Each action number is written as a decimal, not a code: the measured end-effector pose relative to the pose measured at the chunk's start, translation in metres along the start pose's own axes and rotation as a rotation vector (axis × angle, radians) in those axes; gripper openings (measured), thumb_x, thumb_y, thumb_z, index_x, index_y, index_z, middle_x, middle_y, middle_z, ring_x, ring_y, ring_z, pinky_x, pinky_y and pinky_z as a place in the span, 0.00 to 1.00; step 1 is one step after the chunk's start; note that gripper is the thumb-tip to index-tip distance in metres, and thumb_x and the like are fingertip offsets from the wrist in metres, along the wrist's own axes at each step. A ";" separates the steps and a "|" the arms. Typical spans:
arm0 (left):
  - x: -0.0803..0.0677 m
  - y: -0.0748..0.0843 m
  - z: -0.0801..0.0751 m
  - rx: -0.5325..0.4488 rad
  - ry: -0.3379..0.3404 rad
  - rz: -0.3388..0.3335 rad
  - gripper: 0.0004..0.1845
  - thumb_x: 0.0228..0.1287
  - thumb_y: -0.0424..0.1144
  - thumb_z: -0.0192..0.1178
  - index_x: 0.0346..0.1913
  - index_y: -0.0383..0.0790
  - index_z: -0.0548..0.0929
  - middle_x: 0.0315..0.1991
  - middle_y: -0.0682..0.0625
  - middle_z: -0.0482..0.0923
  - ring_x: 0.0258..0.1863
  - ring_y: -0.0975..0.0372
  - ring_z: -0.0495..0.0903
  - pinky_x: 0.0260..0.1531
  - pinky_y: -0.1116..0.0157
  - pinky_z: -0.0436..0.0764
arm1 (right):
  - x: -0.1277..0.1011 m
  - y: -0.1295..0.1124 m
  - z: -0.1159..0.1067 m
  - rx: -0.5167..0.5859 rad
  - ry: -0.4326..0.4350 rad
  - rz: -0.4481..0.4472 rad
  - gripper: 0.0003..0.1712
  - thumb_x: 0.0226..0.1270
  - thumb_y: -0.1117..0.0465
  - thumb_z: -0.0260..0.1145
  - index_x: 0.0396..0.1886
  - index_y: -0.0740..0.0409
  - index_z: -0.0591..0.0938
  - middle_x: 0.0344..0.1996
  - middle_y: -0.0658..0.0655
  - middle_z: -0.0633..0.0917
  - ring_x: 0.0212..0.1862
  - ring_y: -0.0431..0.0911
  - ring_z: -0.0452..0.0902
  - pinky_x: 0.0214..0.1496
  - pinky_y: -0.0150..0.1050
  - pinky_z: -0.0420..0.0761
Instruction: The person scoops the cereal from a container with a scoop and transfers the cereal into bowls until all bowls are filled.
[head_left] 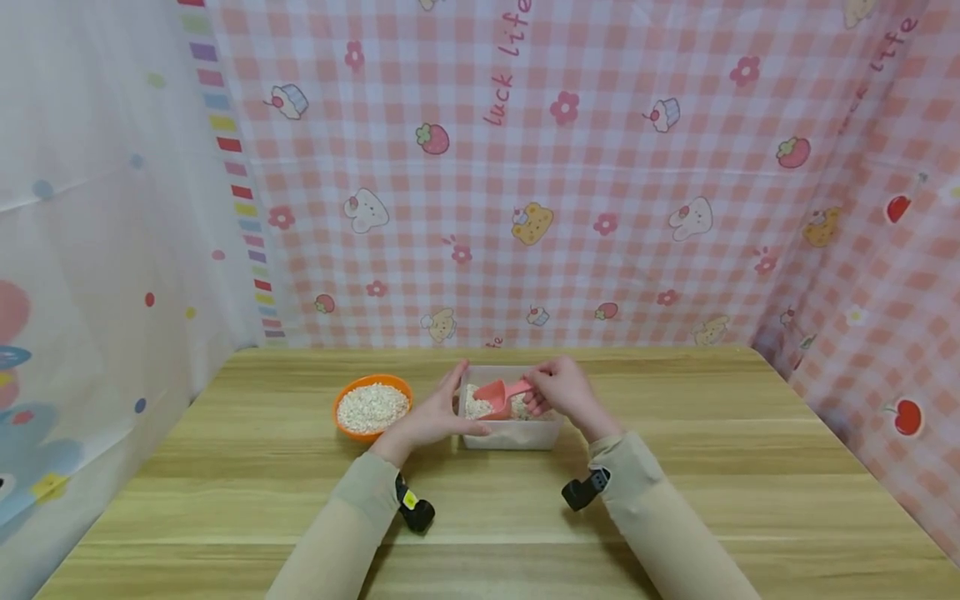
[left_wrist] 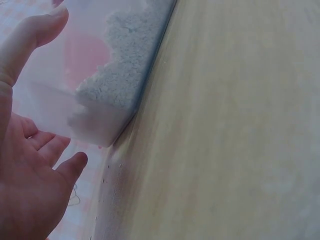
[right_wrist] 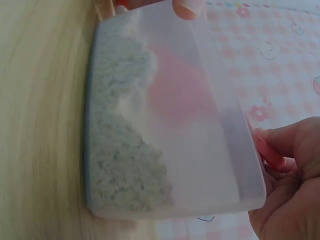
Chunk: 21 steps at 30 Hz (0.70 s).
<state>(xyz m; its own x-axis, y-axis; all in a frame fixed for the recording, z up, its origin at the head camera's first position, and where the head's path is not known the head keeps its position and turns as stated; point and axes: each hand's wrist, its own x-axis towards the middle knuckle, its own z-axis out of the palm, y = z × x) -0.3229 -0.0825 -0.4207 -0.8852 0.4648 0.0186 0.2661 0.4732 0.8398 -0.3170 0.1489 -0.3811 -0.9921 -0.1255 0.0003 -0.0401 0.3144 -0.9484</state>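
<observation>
A translucent white plastic container (head_left: 512,436) stands on the table, partly filled with pale flakes that look like oats (left_wrist: 117,65). My left hand (head_left: 435,419) holds its left end, thumb on the near wall and fingers at the end wall. With my right hand (head_left: 564,390) I grip the handle of a pink scoop (head_left: 492,397) over the container's right side. The scoop's bowl lies inside the container, against the flakes at the left. Through the cloudy wall in the right wrist view the scoop shows as a pink blur (right_wrist: 180,90).
An orange bowl (head_left: 360,436) heaped with similar pale flakes (head_left: 373,407) stands left of the container, close to my left wrist. The wooden table (head_left: 712,467) reaches back to a pink checked cloth (head_left: 480,283). Small black cameras hang at both wrists.
</observation>
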 end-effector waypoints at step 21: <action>0.001 -0.003 0.001 -0.020 -0.001 0.022 0.65 0.46 0.52 0.76 0.78 0.55 0.38 0.78 0.48 0.38 0.74 0.51 0.47 0.67 0.47 0.58 | 0.006 0.007 -0.034 0.158 -0.113 0.055 0.19 0.76 0.66 0.51 0.52 0.82 0.74 0.19 0.55 0.83 0.21 0.40 0.80 0.27 0.33 0.82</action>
<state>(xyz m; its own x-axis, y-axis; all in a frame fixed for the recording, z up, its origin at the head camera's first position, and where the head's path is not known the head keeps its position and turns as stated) -0.3241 -0.0829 -0.4232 -0.8787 0.4760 0.0367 0.2780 0.4476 0.8499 -0.3268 0.1821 -0.3772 -0.9722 -0.2201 -0.0798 0.0417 0.1729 -0.9841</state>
